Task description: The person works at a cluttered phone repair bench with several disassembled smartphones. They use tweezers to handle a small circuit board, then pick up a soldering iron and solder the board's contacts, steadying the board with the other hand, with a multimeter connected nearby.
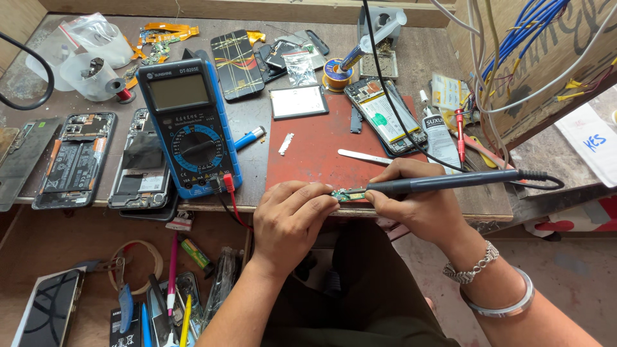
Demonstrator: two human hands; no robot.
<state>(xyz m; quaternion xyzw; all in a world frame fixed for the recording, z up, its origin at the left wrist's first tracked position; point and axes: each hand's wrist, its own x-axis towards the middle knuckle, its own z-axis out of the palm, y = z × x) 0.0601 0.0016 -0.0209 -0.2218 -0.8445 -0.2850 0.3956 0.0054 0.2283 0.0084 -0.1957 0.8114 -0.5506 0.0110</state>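
My left hand (289, 218) pinches a small green circuit board (345, 194) at the near edge of a red mat (321, 151). My right hand (418, 199) grips a dark soldering iron (450, 182) like a pen, its tip touching the board. The iron's black cable (385, 83) runs up and away over the bench. Bracelets sit on my right wrist.
A blue multimeter (189, 122) with red and black leads stands left of the mat. Opened phones (77, 157) lie at the left, another one (385, 115) at the back right. A solder spool (334, 74), tweezers (365, 156), a glue tube (440, 138) and a wire bundle (514, 45) are about. An open drawer (128, 289) below holds tools.
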